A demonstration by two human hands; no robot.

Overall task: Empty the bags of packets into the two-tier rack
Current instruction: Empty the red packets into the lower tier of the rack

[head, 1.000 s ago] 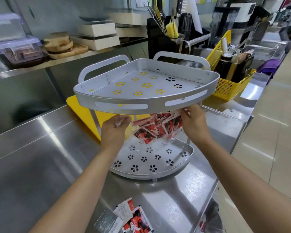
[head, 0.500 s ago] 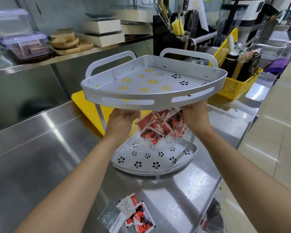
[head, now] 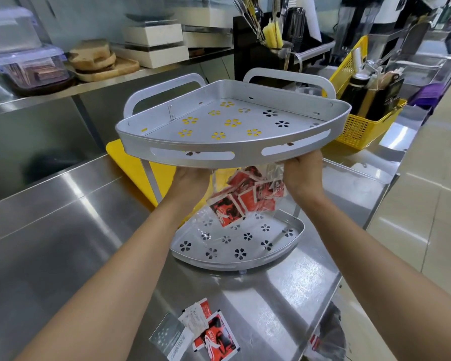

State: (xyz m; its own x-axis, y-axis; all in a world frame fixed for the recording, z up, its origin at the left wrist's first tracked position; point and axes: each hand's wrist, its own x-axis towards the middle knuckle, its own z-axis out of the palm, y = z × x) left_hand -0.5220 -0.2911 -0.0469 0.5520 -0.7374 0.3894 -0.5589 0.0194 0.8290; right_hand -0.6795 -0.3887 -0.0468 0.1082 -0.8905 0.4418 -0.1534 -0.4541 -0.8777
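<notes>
A silver two-tier corner rack stands on the steel counter, its upper tier (head: 229,152) bare and its lower tier (head: 276,254) bare too. Between the tiers hangs a clear plastic bag of red packets (head: 245,201), tilted with its mouth toward the lower tier. My left hand (head: 190,181) and my right hand (head: 301,173) each grip a top corner of the bag, their fingers partly hidden under the upper tier. A few loose red and white packets (head: 208,332) lie on the counter near me.
A yellow cutting board (head: 130,162) lies behind the rack. A yellow basket (head: 359,128) of bottles stands at the right. Another bag of packets (head: 326,337) hangs off the counter edge. Boxes and wooden boards sit on the back shelf (head: 115,74). The counter drops to the floor on the right.
The bag has been raised and tipped between the tiers, and the packets have slid toward its lower end. Both hands rose slightly with it.
</notes>
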